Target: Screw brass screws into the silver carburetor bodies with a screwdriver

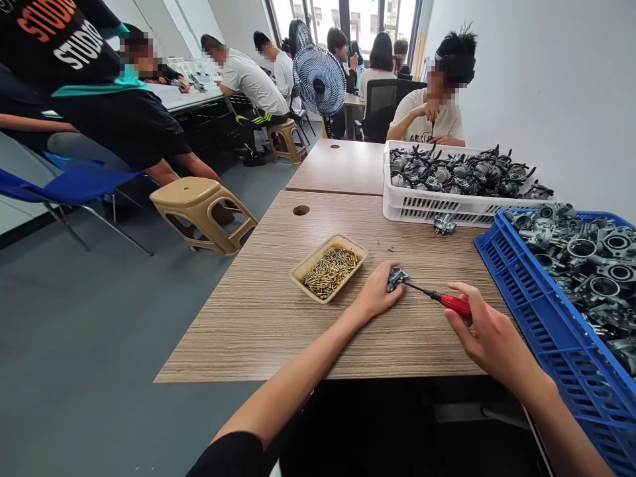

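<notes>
My left hand (378, 291) is closed around a small grey metal carburetor part (396, 277) and presses it onto the wooden table (258, 311). My right hand (484, 331) grips a red-handled screwdriver (454, 304). Its dark shaft points left, and the tip meets the part. A beige tray (304, 267) of small brass screws lies just left of my left hand.
A white crate (427, 205) of grey carburetors stands at the back right, with one loose carburetor (444, 225) in front of it. A blue crate (546, 324) of carburetors lies at my right. A beige stool (201, 212), a fan (318, 81) and seated people are beyond.
</notes>
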A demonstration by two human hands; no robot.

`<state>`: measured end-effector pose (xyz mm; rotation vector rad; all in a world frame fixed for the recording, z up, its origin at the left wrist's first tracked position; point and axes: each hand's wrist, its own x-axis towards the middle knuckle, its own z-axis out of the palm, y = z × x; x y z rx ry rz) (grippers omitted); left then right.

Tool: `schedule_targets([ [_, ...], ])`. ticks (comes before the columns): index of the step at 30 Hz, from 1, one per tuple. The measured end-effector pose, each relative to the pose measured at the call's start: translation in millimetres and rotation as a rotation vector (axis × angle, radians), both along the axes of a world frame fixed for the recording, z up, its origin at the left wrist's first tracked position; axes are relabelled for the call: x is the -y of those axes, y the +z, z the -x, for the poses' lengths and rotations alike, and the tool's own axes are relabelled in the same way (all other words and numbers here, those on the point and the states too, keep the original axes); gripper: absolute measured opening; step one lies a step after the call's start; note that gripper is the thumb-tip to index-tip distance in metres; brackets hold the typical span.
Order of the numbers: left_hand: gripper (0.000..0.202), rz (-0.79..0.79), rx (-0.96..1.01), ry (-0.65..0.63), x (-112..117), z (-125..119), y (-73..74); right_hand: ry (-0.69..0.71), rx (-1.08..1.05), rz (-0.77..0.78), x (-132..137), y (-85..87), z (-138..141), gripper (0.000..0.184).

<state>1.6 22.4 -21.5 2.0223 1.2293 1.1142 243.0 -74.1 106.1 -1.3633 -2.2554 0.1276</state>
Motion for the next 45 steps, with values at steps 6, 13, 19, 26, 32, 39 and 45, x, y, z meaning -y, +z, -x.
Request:
schedule_targets([
  [6,0.038,-0.012,-0.033,-0.017,-1,0,0.2,-0.116,0.067,-0.04,-4,-4.2,-4,0.03],
  [13,0.039,-0.021,-0.05,-0.02,2,1,2.3,-0.06,0.004,0.082,-4,-2.4,-6,0.025],
  [19,0.04,-0.01,-0.068,-0.018,2,1,3.9,-0.174,0.015,0.104,-8,-2.4,-9,0.029],
  [26,0.041,-0.002,-0.069,-0.02,3,1,3.9,-0.22,0.018,0.157,-12,4.3,-10,0.028],
  [32,0.04,0.002,-0.068,-0.021,3,2,5.2,-0.13,-0.052,0.27,-13,8.4,-10,0.025],
  [39,0.042,0.009,-0.068,-0.007,3,3,5.3,-0.237,0.037,0.18,-14,4.4,-8,0.032],
  [45,0.042,0.008,-0.068,0.004,4,4,6.2,-0.067,-0.075,0.254,-12,9.2,-5,0.021],
])
